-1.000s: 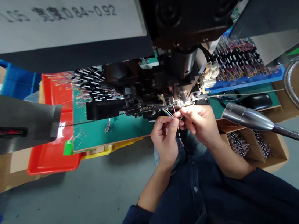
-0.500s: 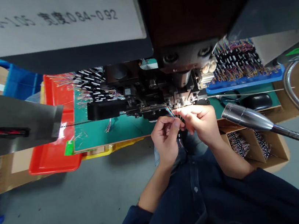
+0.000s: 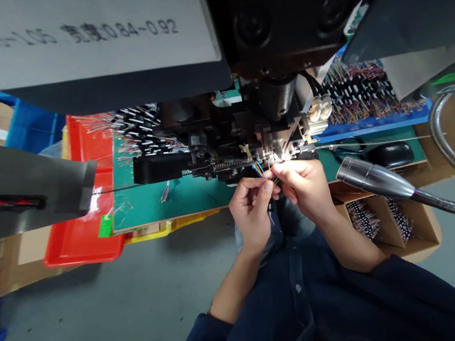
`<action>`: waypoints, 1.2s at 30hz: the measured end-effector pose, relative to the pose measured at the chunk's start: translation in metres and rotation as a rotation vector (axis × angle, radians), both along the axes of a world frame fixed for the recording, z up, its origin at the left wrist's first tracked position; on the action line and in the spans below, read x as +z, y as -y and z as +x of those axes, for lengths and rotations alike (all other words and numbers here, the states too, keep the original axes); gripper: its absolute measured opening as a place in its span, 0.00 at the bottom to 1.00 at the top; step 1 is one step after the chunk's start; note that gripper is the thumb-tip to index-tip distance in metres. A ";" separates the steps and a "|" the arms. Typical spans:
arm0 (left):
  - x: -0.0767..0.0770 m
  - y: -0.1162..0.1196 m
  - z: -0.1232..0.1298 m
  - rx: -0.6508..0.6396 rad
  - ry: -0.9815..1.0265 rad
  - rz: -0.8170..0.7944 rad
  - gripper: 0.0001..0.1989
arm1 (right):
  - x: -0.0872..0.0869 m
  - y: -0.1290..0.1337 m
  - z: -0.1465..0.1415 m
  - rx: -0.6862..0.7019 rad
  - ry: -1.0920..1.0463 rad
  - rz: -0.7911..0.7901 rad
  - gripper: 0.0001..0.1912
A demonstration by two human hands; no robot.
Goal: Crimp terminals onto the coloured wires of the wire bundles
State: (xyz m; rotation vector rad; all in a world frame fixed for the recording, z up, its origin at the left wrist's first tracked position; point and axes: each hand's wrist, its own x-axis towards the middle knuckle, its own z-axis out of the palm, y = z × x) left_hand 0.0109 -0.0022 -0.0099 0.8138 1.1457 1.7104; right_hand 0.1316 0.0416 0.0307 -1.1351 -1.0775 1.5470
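Several coloured wires, blue and orange among them, fan up from between two hands just right of the frame's centre, their tips close to the lit front of a dark machine. Whether any tip touches the metal is too small to tell. This set looks partway through its handling — it is held up at the machine, not yet laid down — but how many strands are done and how many are left does not show. Other wire bundles lie in a blue tray at the right, with more in a cardboard box at the lower right; finished or waiting, I cannot say.

The left hand reaches up from the lower middle, palm side partly turned inward, its grip closed on the wires between thumb and fingers. Opposite it, just beside, the right hand shows its back, knuckles up, with thumb and forefinger pinched together, seemingly on a thin strand. Both forearms slant inward from the bottom of the frame.

Farther out, a green table stretches beneath the machine, a small loose bundle on it. A metal lamp points in from the right — and a red tray sits at the left.
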 end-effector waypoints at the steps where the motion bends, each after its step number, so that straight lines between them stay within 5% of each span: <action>1: 0.000 0.000 0.000 0.001 0.001 0.000 0.13 | 0.000 0.000 0.000 -0.003 0.010 -0.008 0.20; 17: -0.007 0.003 0.000 -0.032 0.004 -0.015 0.12 | 0.007 0.001 0.006 0.045 0.069 0.094 0.20; 36: -0.004 -0.001 0.002 0.032 -0.044 0.050 0.13 | -0.001 0.000 0.001 -0.008 -0.036 -0.016 0.18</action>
